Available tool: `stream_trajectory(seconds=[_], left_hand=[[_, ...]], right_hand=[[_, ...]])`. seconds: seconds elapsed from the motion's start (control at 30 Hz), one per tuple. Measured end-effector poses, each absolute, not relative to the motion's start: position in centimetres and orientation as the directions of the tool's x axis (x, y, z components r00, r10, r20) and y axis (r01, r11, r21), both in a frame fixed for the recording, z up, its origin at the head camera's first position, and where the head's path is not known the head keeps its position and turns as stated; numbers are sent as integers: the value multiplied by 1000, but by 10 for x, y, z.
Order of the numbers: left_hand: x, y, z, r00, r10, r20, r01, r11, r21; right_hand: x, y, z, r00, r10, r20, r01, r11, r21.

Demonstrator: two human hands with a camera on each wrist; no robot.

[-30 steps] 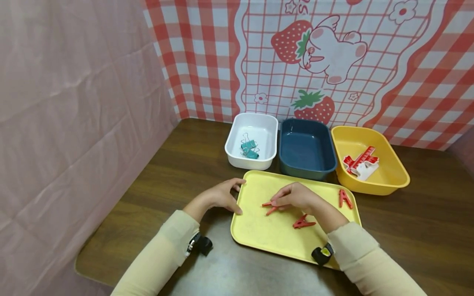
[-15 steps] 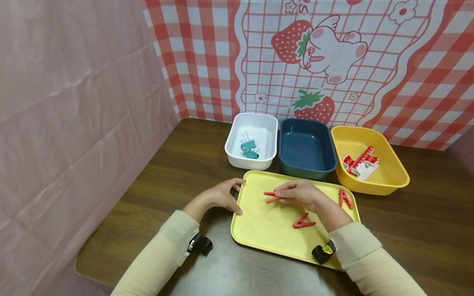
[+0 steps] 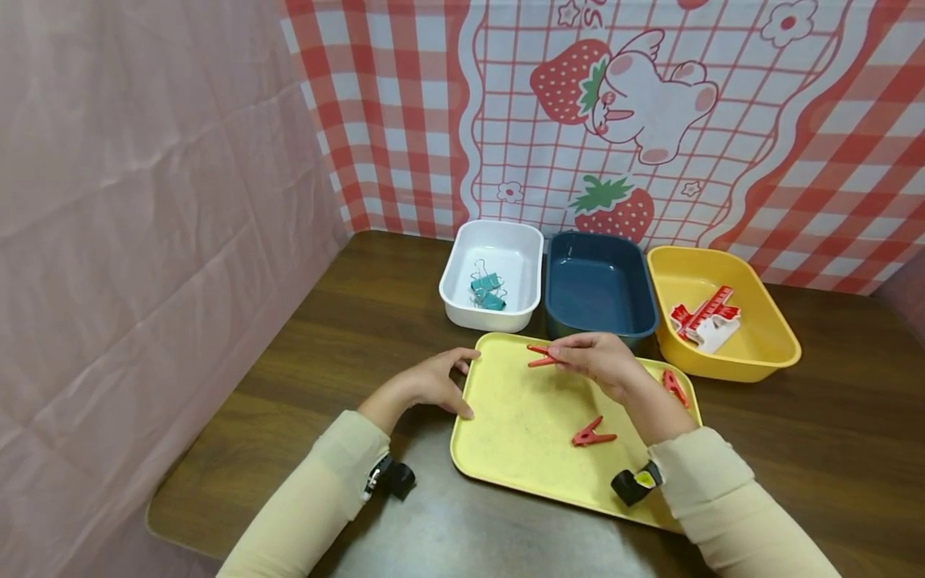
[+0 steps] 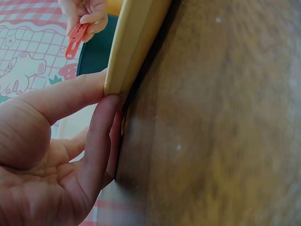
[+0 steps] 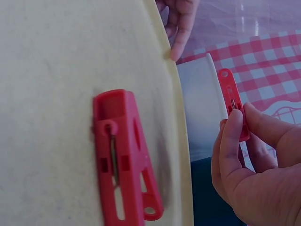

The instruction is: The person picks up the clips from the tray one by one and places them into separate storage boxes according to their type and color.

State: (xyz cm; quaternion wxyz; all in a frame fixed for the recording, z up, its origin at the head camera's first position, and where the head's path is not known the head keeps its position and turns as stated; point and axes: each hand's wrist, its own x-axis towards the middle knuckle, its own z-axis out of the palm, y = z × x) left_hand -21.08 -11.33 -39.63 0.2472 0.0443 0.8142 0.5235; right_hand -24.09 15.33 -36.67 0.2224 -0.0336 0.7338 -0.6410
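In the head view my right hand (image 3: 596, 361) pinches a red clothespin (image 3: 540, 356) by one end between thumb and fingers, above the far edge of the yellow tray (image 3: 513, 433). Its two prongs point left. My left hand (image 3: 433, 381) holds the tray's left rim, thumb and fingers spread along it; the left wrist view shows the fingers bent at the rim (image 4: 117, 70). A second red clothespin (image 3: 592, 433) lies on the middle right of the tray. The third clothespin (image 3: 675, 387) lies by its right edge. In the right wrist view one clothespin (image 5: 120, 155) looms close.
Behind the tray stand three bins in a row: a white bin (image 3: 455, 311) with teal binder clips (image 3: 487, 293), a dark blue bin (image 3: 600, 289), and a yellow bin (image 3: 766, 329) holding red and white clips (image 3: 708, 317). A checked cloth (image 3: 405, 120) hangs behind them.
My right hand has lifted the clothespin from the tray's middle and moved it away from me, toward the bins. My left hand and the other two clothespins have stayed put.
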Motion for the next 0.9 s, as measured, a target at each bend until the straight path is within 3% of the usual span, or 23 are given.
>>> stream_trajectory(seconds=[0.43,0.9], left_hand=[[-210,-116,-397,-874,333,-354,-193,431,881],[-211,-114,-396,-870,331,-366,-192,456,869]], right_hand=[[-246,151,-355,-942,-194,-273,246,153,-957],[-248,155,-340,-962,-63,-266,273,-162,-948]])
